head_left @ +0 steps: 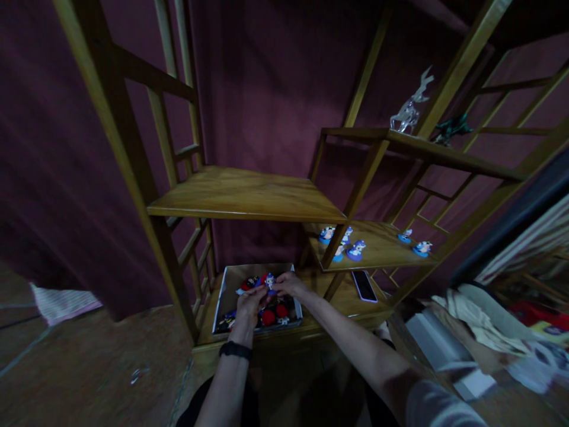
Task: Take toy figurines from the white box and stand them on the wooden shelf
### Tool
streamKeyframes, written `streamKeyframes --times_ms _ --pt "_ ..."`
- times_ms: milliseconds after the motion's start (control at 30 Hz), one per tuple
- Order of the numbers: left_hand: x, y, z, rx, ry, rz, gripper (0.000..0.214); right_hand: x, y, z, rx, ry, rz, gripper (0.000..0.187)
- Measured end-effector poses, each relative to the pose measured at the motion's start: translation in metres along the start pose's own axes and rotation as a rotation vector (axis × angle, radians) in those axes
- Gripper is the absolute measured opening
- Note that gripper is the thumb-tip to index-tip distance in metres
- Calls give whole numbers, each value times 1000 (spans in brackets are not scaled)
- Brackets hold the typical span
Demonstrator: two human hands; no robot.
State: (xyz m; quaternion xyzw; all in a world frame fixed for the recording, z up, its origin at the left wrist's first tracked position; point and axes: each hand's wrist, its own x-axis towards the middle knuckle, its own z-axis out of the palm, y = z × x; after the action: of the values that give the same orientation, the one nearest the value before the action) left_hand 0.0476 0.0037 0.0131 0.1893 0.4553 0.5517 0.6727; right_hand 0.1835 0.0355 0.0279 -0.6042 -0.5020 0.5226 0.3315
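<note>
Over an open cardboard box (224,290) on the lowest shelf, both my hands meet around a small purple-and-white figurine (270,282). My left hand (251,298), with a black band on its wrist, has its fingers closed at the figurine's left side. From the right, my right hand (288,284) pinches the same figurine. Inside the box lie several more figurines, among them a red-and-black one (268,318); my hands hide part of the contents.
Several similar figurines (355,249) stand on the middle right shelf (377,243). A phone (364,286) lies below it. Higher up are a clear deer ornament (409,107) and a dark green ornament (452,128). Wooden posts (355,184) frame the shelves. Boxes (438,338) sit on the floor at right.
</note>
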Motion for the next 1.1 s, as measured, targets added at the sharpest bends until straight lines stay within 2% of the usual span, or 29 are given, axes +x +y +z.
streamKeyframes --times_ms 233,400,533,767,900,1100 --pt "2 -8 3 18 48 50 15 -12 4 10 79 177 34 10" --pt "-6 -6 2 -7 -98 -26 13 -38 1 3 227 106 -32 6" --pt "-18 -9 3 -64 -204 -81 9 -64 1 -9 384 94 -13 14" --pt "-67 -22 20 -86 -253 -212 10 -122 10 -31 597 47 -55 36" --pt "-97 -17 33 -78 -222 -240 11 -154 13 -36 761 -2 -91 37" --pt "-131 -18 43 -66 -197 -254 12 -183 20 -36 919 86 -44 35"
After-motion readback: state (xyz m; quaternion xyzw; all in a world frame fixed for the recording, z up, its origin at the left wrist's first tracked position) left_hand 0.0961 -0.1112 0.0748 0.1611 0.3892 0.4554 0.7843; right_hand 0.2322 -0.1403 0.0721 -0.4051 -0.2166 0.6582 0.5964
